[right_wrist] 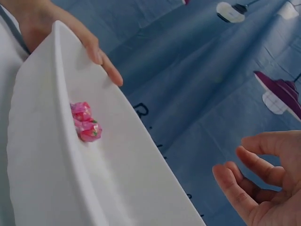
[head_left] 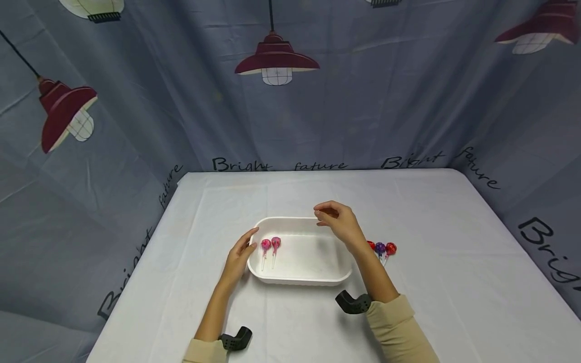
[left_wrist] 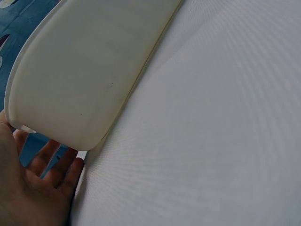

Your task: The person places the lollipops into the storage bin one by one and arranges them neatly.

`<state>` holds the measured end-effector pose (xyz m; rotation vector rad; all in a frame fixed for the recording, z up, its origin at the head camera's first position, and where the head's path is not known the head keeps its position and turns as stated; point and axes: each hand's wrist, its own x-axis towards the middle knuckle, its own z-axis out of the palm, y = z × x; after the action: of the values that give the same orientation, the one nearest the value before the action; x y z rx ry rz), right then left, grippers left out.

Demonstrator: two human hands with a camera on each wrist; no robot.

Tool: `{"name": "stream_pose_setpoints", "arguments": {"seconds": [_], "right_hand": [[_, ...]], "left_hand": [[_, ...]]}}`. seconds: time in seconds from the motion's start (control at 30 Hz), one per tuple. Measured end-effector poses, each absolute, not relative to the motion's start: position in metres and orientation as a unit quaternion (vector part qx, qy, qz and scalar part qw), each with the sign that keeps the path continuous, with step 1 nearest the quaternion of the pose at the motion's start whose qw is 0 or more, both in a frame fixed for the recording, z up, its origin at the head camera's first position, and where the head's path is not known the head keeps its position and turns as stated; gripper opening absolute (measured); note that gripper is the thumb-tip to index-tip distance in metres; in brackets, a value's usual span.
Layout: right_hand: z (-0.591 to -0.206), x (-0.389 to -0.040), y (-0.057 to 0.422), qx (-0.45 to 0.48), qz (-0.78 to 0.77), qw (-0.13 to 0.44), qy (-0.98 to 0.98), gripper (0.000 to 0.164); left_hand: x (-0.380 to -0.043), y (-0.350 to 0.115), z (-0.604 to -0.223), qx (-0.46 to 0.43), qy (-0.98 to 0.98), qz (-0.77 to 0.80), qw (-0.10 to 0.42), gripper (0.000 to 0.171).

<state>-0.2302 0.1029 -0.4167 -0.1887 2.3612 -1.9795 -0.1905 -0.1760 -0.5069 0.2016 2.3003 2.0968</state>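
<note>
We see a white-covered table [head_left: 463, 282] across the lower middle of the head view. Around it hangs a creased grey-blue curtain [head_left: 376, 101], printed with dark red lamps at upper left [head_left: 62, 107], top centre [head_left: 277, 56] and upper right [head_left: 551, 22]. We read black lettering [head_left: 240, 165], "Bright" and "fature", mid-frame, just above the table's far edge.

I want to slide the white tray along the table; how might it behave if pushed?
The white tray looks stiff: its walls keep their shape where the left hand touches the rim. Being wide and low, it would probably slide rather than tip. The round-headed pink lollipops inside might shift.
</note>
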Motion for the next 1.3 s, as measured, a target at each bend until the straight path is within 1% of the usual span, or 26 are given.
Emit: {"name": "stream_pose_setpoints", "arguments": {"seconds": [0.17,0.33,0.5,0.6,0.7,0.77,0.87,0.97,1.13,1.3], "right_hand": [[-0.421,-0.229,0.112,-0.051,-0.642,0.027,0.764,0.027],[-0.430,-0.231,0.125,-0.050,-0.650,0.012,0.759,0.031],[-0.456,-0.246,0.151,-0.053,-0.665,-0.008,0.745,0.036],[-0.459,-0.247,0.161,-0.039,-0.666,-0.011,0.745,0.037],[-0.456,-0.246,0.168,-0.026,-0.657,-0.017,0.753,0.044],[-0.469,-0.253,0.178,-0.021,-0.647,-0.024,0.761,0.046],[-0.503,-0.273,0.196,-0.015,-0.634,-0.050,0.772,0.047],[-0.525,-0.285,0.211,0.002,-0.624,-0.070,0.778,0.048],[-0.535,-0.288,0.228,0.029,-0.625,-0.088,0.775,0.048],[-0.537,-0.282,0.248,0.042,-0.631,-0.098,0.769,0.049]], "left_hand": [[-0.196,-0.178,-0.520,0.069,0.737,0.672,-0.001,0.040],[-0.197,-0.178,-0.523,0.061,0.742,0.668,0.004,0.040],[-0.194,-0.178,-0.514,0.062,0.737,0.673,0.019,0.040],[-0.190,-0.177,-0.504,0.063,0.738,0.672,0.026,0.041],[-0.187,-0.175,-0.496,0.066,0.741,0.668,0.027,0.042],[-0.186,-0.175,-0.495,0.066,0.742,0.667,0.026,0.042],[-0.187,-0.175,-0.495,0.070,0.740,0.668,0.025,0.042],[-0.191,-0.177,-0.504,0.066,0.736,0.673,0.024,0.041],[-0.198,-0.179,-0.522,0.064,0.734,0.676,0.013,0.040],[-0.199,-0.179,-0.526,0.064,0.740,0.670,0.000,0.039]]}}
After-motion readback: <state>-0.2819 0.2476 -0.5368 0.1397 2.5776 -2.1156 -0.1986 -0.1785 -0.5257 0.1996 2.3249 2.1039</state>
